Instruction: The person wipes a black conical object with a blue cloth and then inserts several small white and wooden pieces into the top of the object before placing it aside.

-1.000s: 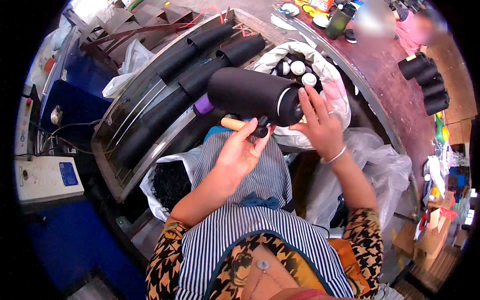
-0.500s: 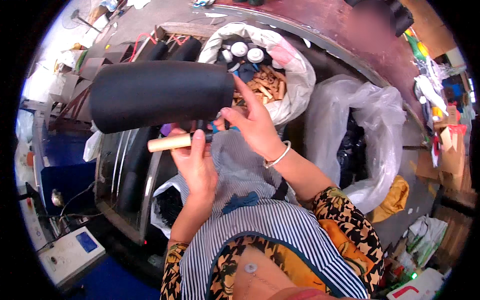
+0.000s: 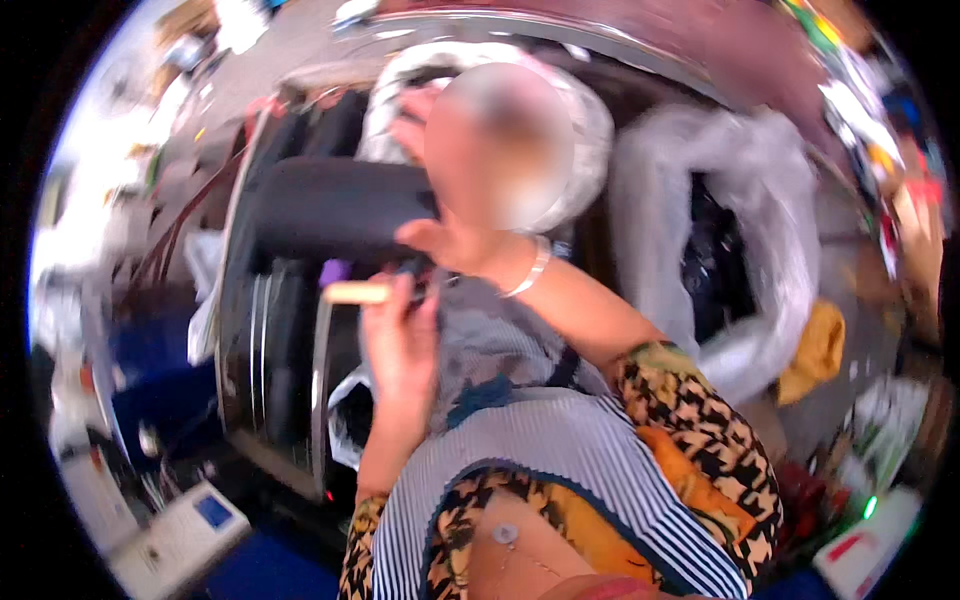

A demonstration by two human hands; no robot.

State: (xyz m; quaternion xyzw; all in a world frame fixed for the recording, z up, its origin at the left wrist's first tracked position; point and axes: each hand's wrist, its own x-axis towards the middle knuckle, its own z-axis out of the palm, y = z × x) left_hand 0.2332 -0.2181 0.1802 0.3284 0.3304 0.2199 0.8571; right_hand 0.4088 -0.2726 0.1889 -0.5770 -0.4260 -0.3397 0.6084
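Observation:
A large black cylinder (image 3: 340,208) lies crosswise over the wooden-framed bin left of the middle. Beside its right end is my right hand (image 3: 450,200), blurred, with fingers spread and thumb apart; it appears to hold nothing. Below the cylinder, my left hand (image 3: 400,325) is closed round a tool with a pale wooden handle (image 3: 357,292). The handle points left out of my grip, and the tool's dark other end is mostly hidden by my fingers. Past my right hand stands a white sack (image 3: 590,130), its contents smeared in this picture.
The bin (image 3: 320,380) holds more black cylinders (image 3: 285,350). To the right stands a clear plastic bag (image 3: 780,220) with black pieces inside, a yellow cloth (image 3: 812,352) beside it. A white box-shaped device (image 3: 190,540) sits at lower left. A long reddish table (image 3: 640,30) runs along the back.
The black cylinder has moved down and away onto the bin. My right hand has let go of its end and opened. The left hand still grips the wooden-handled tool. The view has shifted slightly.

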